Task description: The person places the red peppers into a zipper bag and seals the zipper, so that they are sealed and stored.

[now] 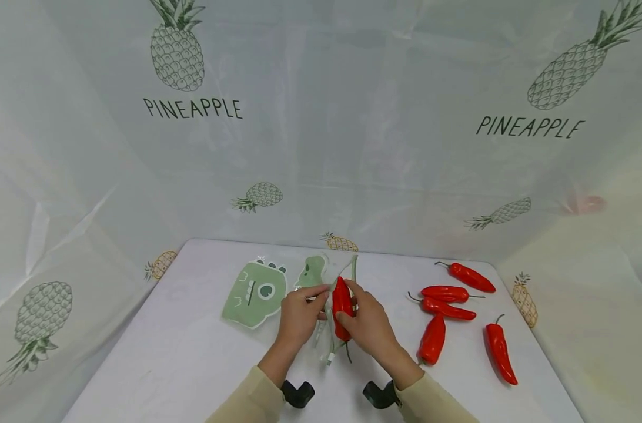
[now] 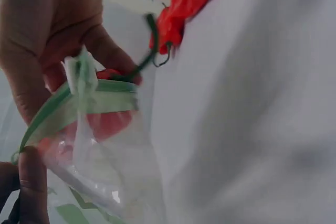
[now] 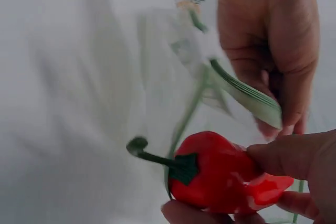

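My right hand [image 1: 371, 326] grips a glossy red chili pepper [image 1: 342, 311], its thumb across the side and the green stem pointing towards me. In the right wrist view the pepper [image 3: 210, 174] shows up close beside the bag's green zip strip [image 3: 247, 94]. My left hand [image 1: 298, 317] pinches the edge of a clear zip bag [image 2: 118, 166] with a green-edged mouth. Through the clear film in the left wrist view, red shows at the bag's mouth; how far the pepper is inside I cannot tell.
A flat bag with a green one-eyed cartoon face [image 1: 254, 294] lies left of my hands. Several red chili peppers lie at the right, one pepper [image 1: 501, 352] near the table's right edge. A pineapple-print sheet [image 1: 321, 147] hangs around the white table [image 1: 157, 352].
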{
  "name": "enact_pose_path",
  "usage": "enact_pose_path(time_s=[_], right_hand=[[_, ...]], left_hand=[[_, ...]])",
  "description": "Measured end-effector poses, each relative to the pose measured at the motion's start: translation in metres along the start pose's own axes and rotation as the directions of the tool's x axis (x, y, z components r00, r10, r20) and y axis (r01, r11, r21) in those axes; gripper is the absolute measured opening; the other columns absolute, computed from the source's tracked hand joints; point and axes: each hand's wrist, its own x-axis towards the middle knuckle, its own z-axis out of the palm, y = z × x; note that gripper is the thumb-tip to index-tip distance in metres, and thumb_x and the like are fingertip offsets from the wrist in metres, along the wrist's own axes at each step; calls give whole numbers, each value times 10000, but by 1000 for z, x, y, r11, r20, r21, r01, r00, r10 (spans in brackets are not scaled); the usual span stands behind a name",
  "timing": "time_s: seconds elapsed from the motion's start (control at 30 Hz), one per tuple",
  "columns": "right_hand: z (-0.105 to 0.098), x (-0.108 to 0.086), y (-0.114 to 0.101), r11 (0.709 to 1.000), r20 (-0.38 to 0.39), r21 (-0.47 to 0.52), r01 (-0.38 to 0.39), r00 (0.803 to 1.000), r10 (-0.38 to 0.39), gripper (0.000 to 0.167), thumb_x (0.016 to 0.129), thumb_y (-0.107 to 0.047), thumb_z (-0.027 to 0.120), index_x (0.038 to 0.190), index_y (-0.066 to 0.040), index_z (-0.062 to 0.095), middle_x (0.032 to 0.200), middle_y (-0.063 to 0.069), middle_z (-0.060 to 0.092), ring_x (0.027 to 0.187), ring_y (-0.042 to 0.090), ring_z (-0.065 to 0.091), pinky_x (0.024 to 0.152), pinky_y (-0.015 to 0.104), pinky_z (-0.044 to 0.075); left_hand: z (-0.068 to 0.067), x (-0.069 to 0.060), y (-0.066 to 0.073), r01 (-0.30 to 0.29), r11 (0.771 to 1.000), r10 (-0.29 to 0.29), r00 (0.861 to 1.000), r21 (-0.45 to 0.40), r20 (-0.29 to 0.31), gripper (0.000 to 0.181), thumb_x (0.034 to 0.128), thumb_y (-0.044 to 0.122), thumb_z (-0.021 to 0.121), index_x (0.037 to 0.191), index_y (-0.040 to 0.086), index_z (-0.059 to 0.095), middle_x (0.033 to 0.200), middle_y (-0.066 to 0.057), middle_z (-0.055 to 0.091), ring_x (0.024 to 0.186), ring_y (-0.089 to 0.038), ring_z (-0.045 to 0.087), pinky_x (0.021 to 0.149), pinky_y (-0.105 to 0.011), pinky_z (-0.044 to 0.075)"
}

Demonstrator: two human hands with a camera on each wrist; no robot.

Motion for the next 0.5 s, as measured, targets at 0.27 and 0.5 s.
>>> enact_pose_path(time_s=[0.27, 0.5], right_hand=[[-11, 15, 0, 966, 77, 214, -146, 988, 132, 727, 895, -138, 788, 1536, -13, 469, 1123, 223, 656, 801, 248, 710, 479, 366, 628], [2, 18, 3, 950, -61, 286, -124, 987, 147, 713, 946, -96, 730, 1573, -14, 401, 1159, 258, 637, 795, 243, 741, 507, 336, 637]], left_hand=[[0, -15, 4, -5, 997, -4, 992, 74, 128, 213, 1010, 112, 720, 1202, 114, 810, 1061, -103, 762, 601, -86, 685, 599, -188, 609], [3, -24, 3, 46, 997, -36, 986, -57, 162, 229, 1014, 159, 723, 1220, 92, 798, 1085, -129, 761, 638, -140, 724, 630, -221, 637]])
